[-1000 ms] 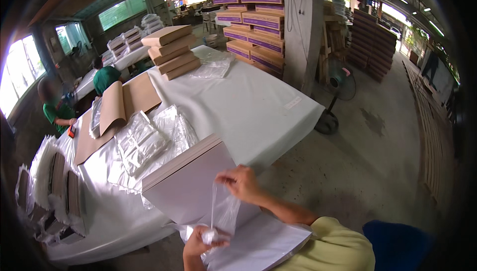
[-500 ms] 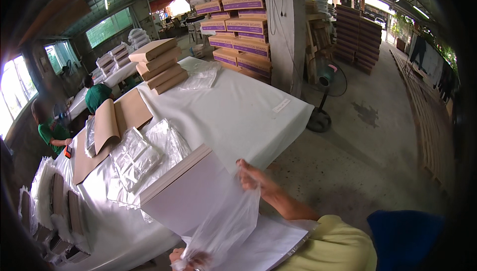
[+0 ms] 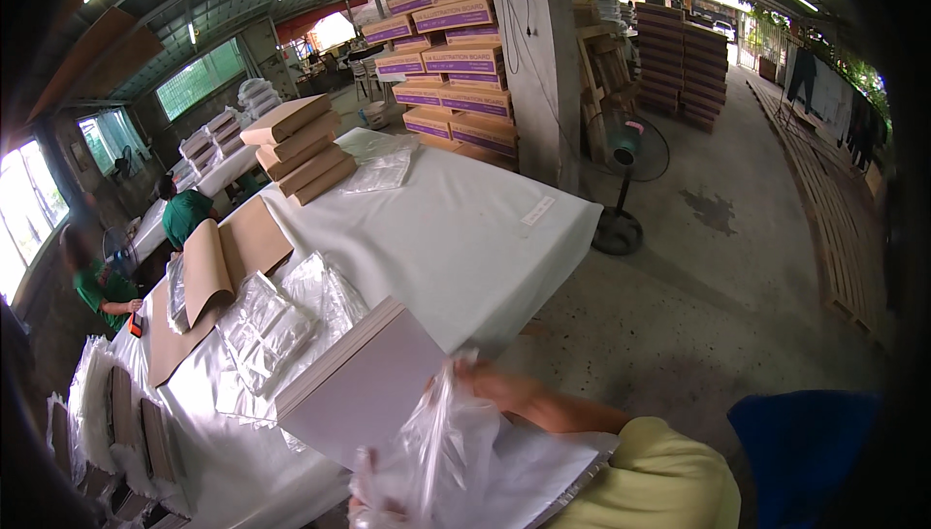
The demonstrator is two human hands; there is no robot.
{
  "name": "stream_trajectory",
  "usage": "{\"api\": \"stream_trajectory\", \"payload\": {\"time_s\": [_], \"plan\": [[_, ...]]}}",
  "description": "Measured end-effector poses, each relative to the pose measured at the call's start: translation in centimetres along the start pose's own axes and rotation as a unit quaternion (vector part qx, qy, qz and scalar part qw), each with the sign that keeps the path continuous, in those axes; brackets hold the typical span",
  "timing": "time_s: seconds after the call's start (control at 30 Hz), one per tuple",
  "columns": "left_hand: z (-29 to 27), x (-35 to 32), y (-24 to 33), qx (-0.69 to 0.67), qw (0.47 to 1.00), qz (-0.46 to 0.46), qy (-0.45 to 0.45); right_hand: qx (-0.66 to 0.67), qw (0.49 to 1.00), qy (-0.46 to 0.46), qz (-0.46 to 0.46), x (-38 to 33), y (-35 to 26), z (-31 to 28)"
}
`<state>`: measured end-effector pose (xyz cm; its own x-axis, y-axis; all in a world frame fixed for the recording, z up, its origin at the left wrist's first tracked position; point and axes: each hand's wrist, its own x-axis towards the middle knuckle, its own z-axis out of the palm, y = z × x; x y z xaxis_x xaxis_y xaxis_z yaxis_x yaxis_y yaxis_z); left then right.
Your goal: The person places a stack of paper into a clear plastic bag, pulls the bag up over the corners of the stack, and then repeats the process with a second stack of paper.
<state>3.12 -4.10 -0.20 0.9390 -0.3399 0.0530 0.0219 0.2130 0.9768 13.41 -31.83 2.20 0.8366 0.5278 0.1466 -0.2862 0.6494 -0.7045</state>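
A thick stack of pale boards [image 3: 364,388] rests at the near edge of the white-covered table [image 3: 456,228]. A clear plastic bag [image 3: 441,442] is bunched up over its near end; how far it goes round the boards I cannot tell. My right hand [image 3: 490,385] is closed on the bag's gathered upper edge, by the stack's right corner. Low in view, my left hand [image 3: 369,498] grips the bag's other side, partly veiled by the film. White sheeting with a clear plastic edge [image 3: 572,456] lies beneath, by my yellow clothing.
Clear plastic bags [image 3: 267,330] and folded brown paper [image 3: 208,277] lie left of the boards. Wrapped board stacks [image 3: 121,422] stand near left, brown packs [image 3: 296,156] farther back. Beyond are stacked cartons [image 3: 451,73], a pillar [image 3: 543,83], a fan [image 3: 621,180] and two people in green.
My right hand has drawn the plastic edge slightly down and left. The bag is more bunched between my hands. The view has shifted a little.
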Motion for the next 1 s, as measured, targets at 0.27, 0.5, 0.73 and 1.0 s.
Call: {"api": "stream_trajectory", "payload": {"time_s": [0.27, 0.5, 0.73, 1.0], "plan": [[0.2, -2.2, -1.8, 0.029, 0.999, -0.014, 0.044, 0.108, 0.975, 0.191, 0.041, 0.5, -3.6, 1.7], [0.8, -0.2, 3.7, -0.132, 0.963, 0.164, 0.165, -0.212, 0.953, -0.115, 0.183, -1.1, 2.2, -3.5], [2.1, -0.2, 3.9, -0.132, 0.971, 0.152, 0.129, -0.431, 0.898, -0.029, 0.089, 0.3, 3.5, -1.1], [5.4, -0.4, 1.9, -0.062, 0.997, 0.012, 0.05, -0.69, 0.623, 0.257, -0.265, 1.4, -1.5, -2.2]]}}
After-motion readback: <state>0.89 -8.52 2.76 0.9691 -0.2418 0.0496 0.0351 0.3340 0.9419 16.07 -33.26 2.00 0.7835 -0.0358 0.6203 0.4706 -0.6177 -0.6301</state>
